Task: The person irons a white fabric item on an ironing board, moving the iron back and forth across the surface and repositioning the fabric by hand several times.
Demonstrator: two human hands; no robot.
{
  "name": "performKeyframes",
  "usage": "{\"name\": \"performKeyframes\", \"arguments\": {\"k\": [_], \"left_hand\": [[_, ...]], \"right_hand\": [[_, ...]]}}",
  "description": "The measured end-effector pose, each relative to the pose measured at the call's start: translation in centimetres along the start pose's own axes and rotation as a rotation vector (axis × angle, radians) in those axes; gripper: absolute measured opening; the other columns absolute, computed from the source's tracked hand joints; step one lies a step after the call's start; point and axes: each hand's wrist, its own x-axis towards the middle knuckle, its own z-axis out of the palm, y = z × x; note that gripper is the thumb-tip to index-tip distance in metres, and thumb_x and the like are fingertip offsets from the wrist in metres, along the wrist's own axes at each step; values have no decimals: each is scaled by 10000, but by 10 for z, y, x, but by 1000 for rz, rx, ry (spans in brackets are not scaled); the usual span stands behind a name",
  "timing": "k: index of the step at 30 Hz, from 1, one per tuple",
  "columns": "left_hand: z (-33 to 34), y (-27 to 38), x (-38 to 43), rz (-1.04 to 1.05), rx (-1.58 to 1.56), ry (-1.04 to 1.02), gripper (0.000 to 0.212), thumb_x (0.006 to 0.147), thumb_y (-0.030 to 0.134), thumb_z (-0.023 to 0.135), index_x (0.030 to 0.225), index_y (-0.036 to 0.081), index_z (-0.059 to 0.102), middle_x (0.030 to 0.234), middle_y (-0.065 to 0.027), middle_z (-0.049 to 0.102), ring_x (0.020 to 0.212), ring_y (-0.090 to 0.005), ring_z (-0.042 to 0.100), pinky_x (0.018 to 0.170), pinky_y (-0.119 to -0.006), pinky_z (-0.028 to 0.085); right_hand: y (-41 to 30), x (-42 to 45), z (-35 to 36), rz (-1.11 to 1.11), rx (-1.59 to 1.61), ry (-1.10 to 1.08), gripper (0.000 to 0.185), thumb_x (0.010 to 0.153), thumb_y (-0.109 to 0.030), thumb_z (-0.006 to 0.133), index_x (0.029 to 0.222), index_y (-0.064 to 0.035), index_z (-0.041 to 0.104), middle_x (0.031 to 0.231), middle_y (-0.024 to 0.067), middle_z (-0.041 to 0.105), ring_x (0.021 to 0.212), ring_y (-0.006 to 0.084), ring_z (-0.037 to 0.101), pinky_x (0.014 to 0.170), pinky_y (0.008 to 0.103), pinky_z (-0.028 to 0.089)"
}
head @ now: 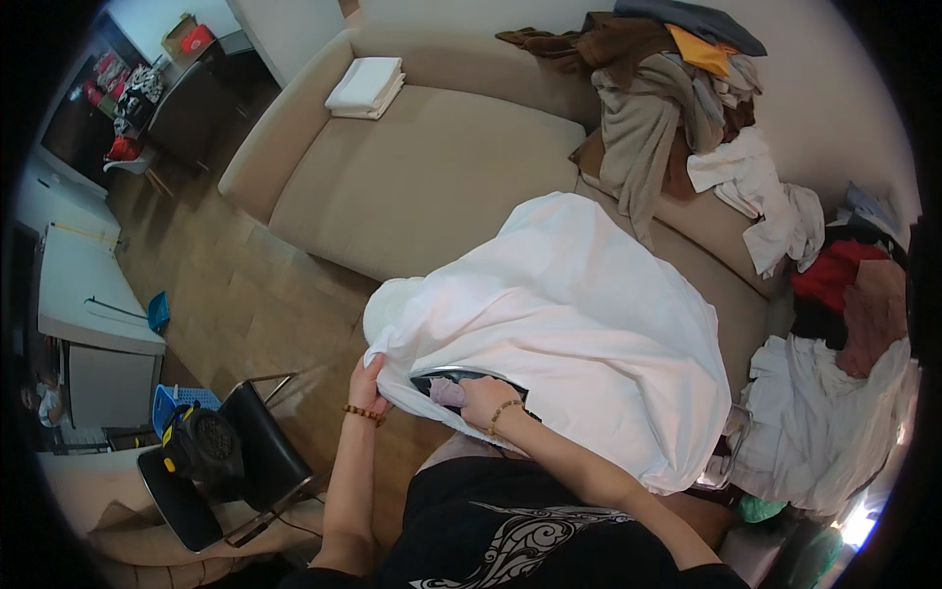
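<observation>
A large white cloth [574, 316] is draped, wrinkled, across what looks like an ironing board, whose rounded padded end [386, 303] shows at the left. My left hand [368, 386] pinches the cloth's near left edge and holds it raised. My right hand [491, 401] is closed around the handle of a clothes iron [421, 381], which lies on the cloth close to my body. Lilac fabric [446, 392] is wrapped around the handle's front part. My right hand and a fold of the cloth hide part of the iron.
Behind the cloth stands a beige sofa [427, 169] bearing a folded white stack [366, 88]. Clothes [640, 118] are heaped on its right, with more garments [817, 420] at the right. At lower left, a black chair [268, 442] holds a black-and-yellow appliance [210, 445] beside a blue basket [188, 401].
</observation>
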Motion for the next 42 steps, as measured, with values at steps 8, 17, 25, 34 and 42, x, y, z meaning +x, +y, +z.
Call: {"name": "performKeyframes", "arguments": {"k": [8,17,25,34,42], "left_hand": [[16,20,10,11,-121,-80,383,880,61,517,1251,52,423,1212,-134,525,1095,-276,527,928,-430,454],[3,15,22,-141,-150,-231,508,789,66,529,1274,-23,404,1213,-189,530,1100,-324,532,967,-447,426],[21,59,29,-1,-213,-343,503,765,46,506,1235,-109,415,1217,-240,518,1110,-348,529,988,-471,405],[31,38,13,-77,-215,-213,525,728,2,485,1243,-77,423,1212,-217,528,1116,-344,520,997,-462,400],[25,35,1,-52,-204,-247,528,733,25,480,1243,-96,409,1209,-237,523,1107,-353,527,986,-468,412]], "right_hand": [[91,-62,-18,414,132,245,308,686,-182,554,958,-52,616,932,212,636,897,383,604,811,448,482],[223,-147,13,631,469,595,362,599,-201,606,896,5,628,811,245,630,778,392,614,715,413,494],[135,-69,-33,273,171,257,359,624,-202,567,935,-38,640,918,216,636,866,376,610,806,436,481],[82,-20,-47,225,193,310,295,710,-158,504,929,-9,632,931,251,625,897,382,608,820,442,479],[202,-156,-27,479,182,415,311,692,-179,516,937,-41,650,956,232,623,926,389,591,843,439,466]]}}
